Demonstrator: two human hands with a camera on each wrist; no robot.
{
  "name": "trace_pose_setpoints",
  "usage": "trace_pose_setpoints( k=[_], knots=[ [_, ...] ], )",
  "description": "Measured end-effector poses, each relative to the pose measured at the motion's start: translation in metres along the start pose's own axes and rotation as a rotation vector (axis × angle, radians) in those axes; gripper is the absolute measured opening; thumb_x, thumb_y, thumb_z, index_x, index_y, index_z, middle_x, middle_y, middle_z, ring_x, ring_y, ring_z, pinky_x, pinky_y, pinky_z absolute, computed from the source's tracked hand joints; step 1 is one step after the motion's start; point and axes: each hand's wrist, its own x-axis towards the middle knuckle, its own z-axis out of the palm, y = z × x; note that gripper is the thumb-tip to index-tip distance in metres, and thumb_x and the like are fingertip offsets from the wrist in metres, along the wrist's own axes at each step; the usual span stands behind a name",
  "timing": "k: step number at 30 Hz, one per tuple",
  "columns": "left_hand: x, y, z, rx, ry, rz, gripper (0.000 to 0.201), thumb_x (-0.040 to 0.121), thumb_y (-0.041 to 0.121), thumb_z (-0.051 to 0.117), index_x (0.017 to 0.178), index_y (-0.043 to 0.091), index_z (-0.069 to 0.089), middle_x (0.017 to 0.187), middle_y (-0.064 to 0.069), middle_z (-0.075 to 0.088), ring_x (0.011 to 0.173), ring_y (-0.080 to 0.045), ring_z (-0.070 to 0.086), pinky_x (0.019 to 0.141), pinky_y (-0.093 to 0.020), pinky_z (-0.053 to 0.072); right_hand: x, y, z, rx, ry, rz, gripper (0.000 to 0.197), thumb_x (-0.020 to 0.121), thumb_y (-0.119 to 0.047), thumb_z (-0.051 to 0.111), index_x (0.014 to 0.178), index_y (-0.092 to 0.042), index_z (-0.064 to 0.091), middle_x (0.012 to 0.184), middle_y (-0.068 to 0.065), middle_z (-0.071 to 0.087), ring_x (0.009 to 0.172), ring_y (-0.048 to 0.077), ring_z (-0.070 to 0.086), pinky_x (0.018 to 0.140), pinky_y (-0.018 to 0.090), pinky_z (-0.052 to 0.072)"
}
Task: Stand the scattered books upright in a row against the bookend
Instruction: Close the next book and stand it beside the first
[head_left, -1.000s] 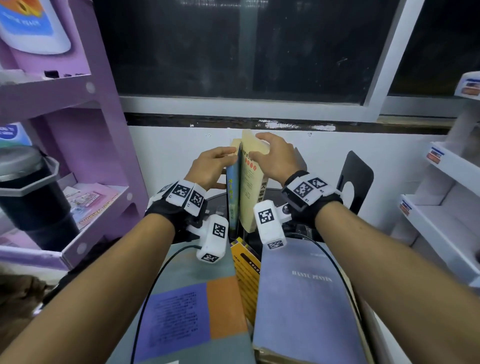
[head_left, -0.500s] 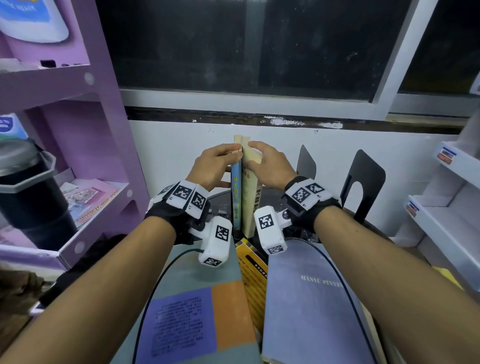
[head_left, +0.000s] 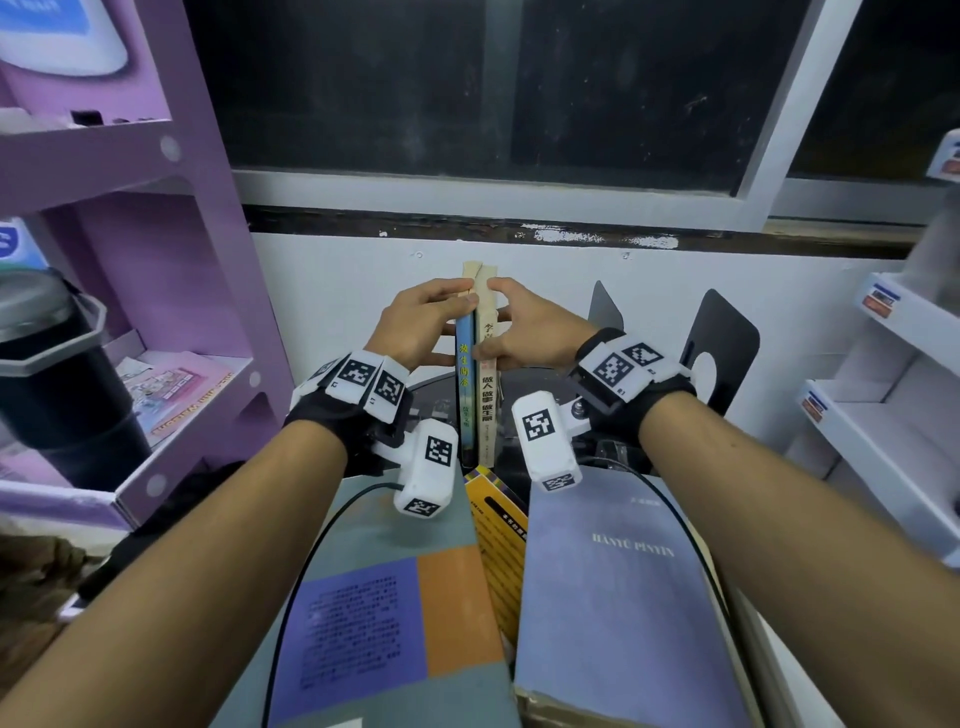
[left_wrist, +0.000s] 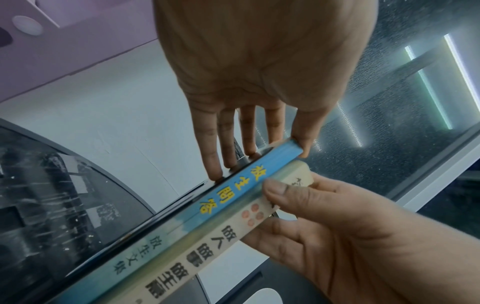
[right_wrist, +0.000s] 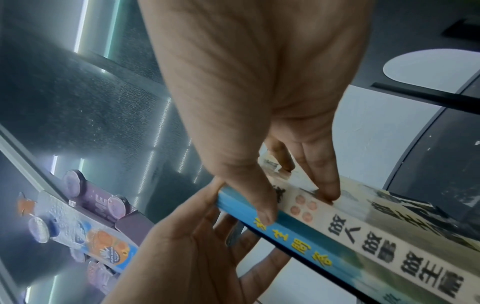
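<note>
Dark tabletop | blue book, beige book upright, pressed together | left grip pinches blue, right grip beige

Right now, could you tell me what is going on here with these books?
A person presses two thin books together upright, spines facing them: the left hand holds the blue-spined book, the right hand the cream-spined book. A black bookend stands off to the right, apart from the pair. Nearer, the purple-and-orange book, yellow book and grey book lie flat.
</note>
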Motion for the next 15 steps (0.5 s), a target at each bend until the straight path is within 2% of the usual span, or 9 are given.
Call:
trace_pose_setpoints(
  k=[3, 10, 15],
  knots=[
    [-0.0005, -0.0002, 0.0005, -0.004, 0.004, -0.001, 0.031, 0.093, 0.020, 0.060, 0.123, 0.020, 0.062, 0.112, -0.002, 0.068, 0.088, -0.013, 0.067, 0.053, -0.026, 0.056, -0.0066, 0.0007, 0.0016, 0.001, 0.046, -0.030, 0.083, 0.082, -0.008, 0.075, 0.146, -0.021, 0.025, 0.110, 0.001, 0.049, 0.102, 0.030, 0.065, 0.081, 0.044, 0.059],
    [-0.0016, -0.0004, -0.0015, 0.005, 0.006, -0.009, 0.030, 0.093, 0.020, 0.060, 0.122, 0.020, 0.063, 0.110, -0.002, 0.068, 0.092, -0.015, 0.067, 0.056, -0.028, 0.057, -0.0097, 0.0006, 0.0061, -0.015, 0.098, -0.040, 0.085, 0.079, -0.013, 0.079, 0.145, -0.023, 0.027, 0.117, 0.003, 0.049, 0.100, 0.029, 0.066, 0.076, 0.041, 0.060],
    [-0.0033, -0.0005, -0.0003, 0.004, 0.017, -0.006, 0.027, 0.093, 0.020, 0.060, 0.120, 0.019, 0.064, 0.104, -0.002, 0.069, 0.090, -0.015, 0.067, 0.057, -0.029, 0.057, -0.0086, 0.0042, 0.0096, 0.077, 0.117, -0.014, 0.083, 0.077, -0.009, 0.079, 0.143, -0.025, 0.030, 0.120, 0.008, 0.053, 0.102, 0.032, 0.065, 0.078, 0.047, 0.060]
  ],
)
